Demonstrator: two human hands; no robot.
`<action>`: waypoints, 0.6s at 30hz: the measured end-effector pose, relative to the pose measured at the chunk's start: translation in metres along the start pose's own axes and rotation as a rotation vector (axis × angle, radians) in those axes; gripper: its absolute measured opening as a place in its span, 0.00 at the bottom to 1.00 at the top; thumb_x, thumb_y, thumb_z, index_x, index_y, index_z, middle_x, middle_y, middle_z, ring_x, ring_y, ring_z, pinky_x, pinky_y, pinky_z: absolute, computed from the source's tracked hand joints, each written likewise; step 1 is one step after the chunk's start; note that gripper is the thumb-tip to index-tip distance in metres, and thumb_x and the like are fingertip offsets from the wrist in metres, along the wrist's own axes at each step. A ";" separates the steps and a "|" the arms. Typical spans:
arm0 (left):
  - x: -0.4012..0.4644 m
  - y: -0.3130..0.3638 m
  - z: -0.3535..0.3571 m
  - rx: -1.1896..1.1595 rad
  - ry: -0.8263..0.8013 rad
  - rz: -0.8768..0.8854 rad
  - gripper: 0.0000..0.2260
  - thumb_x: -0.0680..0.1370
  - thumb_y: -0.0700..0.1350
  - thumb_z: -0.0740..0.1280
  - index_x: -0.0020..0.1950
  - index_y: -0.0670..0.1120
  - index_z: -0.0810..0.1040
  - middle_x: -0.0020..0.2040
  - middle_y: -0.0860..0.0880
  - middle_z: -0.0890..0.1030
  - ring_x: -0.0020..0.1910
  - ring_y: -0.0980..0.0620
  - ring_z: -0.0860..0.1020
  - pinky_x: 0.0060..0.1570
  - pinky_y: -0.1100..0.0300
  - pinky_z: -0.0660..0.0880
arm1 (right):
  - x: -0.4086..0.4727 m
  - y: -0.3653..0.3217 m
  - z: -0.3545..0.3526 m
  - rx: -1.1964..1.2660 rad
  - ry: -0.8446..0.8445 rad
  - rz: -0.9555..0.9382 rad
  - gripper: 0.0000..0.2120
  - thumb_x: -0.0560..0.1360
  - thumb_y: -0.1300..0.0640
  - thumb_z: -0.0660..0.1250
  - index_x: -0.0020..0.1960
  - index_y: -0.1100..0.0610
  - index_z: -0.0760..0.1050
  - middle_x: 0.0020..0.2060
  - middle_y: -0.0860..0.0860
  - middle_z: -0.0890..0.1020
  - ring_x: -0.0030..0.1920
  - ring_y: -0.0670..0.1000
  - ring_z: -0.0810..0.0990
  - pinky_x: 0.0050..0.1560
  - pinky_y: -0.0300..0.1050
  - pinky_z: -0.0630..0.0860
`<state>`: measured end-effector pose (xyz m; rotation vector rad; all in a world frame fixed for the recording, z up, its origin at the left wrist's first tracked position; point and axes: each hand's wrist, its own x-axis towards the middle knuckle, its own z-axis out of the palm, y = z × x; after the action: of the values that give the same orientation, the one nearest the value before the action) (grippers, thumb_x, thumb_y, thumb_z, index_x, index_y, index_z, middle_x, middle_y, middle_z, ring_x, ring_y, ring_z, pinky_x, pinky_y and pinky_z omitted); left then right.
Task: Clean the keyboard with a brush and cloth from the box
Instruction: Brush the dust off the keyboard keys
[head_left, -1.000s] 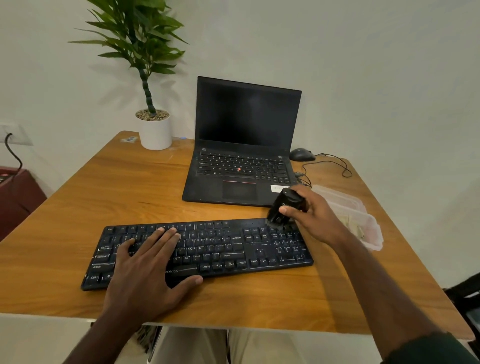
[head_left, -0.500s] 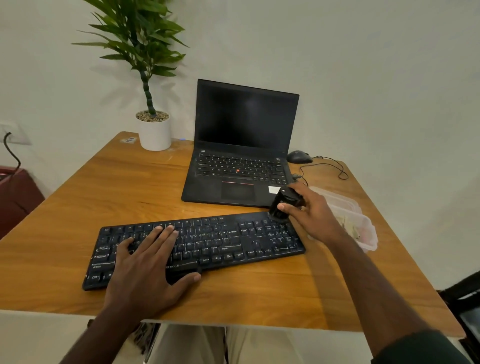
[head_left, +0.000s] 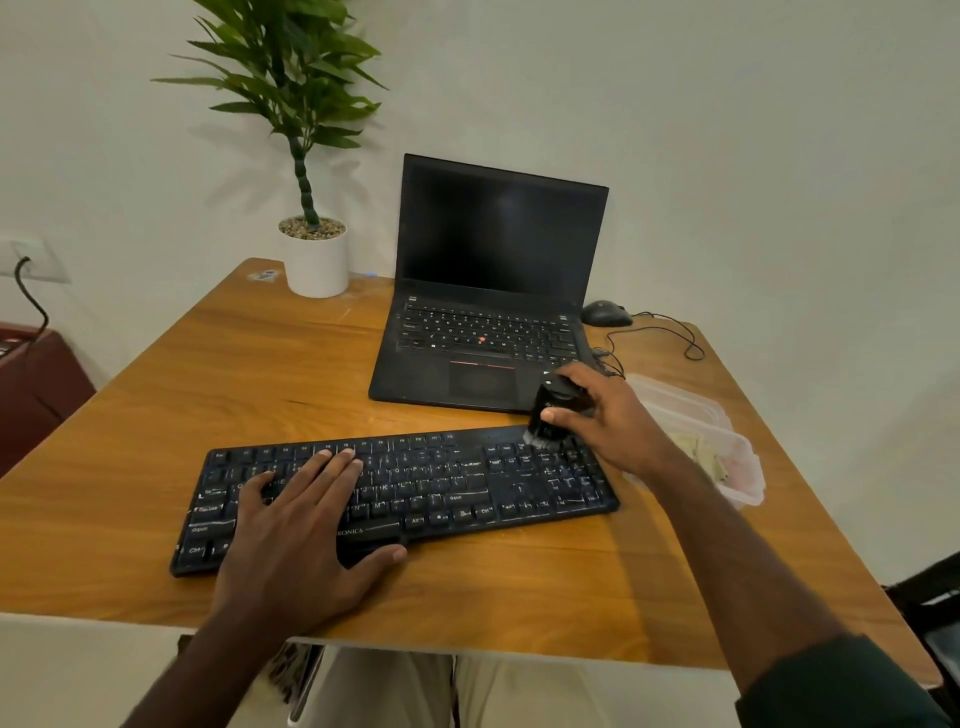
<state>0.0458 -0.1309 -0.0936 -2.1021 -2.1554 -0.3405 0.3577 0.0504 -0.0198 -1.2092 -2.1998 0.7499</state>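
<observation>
Nearest the camera, the left hand lies flat with straight fingers spread over the left half of the long black plastic keyboard, thumb against its front edge. The keyboard sits slightly askew on the warm brown wood-grain tabletop, near its front edge. At the keyboard's far right corner, the right hand grips a small black stubby brush, fingers and thumb curled round its body; pale bristles touch the upper right keys. Just right of that hand, a clear plastic box rests by the tabletop's right edge, contents pale and indistinct; whether they are the cloth cannot be told. Behind the keyboard, an open black laptop with dark screen. Beside it to the right, a black wired mouse. Far left corner: a green leafy plant in a white cylindrical pot.
</observation>
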 end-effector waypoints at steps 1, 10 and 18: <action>0.000 0.000 0.000 -0.001 0.003 0.003 0.46 0.71 0.79 0.52 0.72 0.44 0.74 0.72 0.47 0.74 0.71 0.48 0.72 0.66 0.36 0.65 | 0.001 0.001 -0.002 -0.027 0.033 0.010 0.15 0.76 0.52 0.73 0.61 0.46 0.74 0.52 0.45 0.82 0.53 0.45 0.81 0.56 0.50 0.80; 0.000 0.000 0.001 -0.005 0.005 0.005 0.45 0.71 0.79 0.53 0.72 0.45 0.74 0.72 0.47 0.73 0.72 0.48 0.71 0.66 0.37 0.64 | 0.002 0.000 -0.001 -0.002 0.037 0.032 0.15 0.77 0.52 0.72 0.61 0.47 0.73 0.52 0.46 0.81 0.54 0.47 0.81 0.56 0.51 0.80; -0.001 0.000 0.001 -0.007 0.011 0.004 0.45 0.71 0.78 0.53 0.72 0.45 0.73 0.72 0.47 0.74 0.72 0.48 0.71 0.66 0.36 0.65 | 0.000 -0.019 0.015 -0.112 0.033 0.001 0.17 0.78 0.48 0.70 0.64 0.48 0.71 0.53 0.47 0.80 0.51 0.48 0.81 0.49 0.47 0.82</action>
<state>0.0461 -0.1311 -0.0948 -2.1028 -2.1465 -0.3593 0.3365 0.0385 -0.0180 -1.2678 -2.2397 0.6095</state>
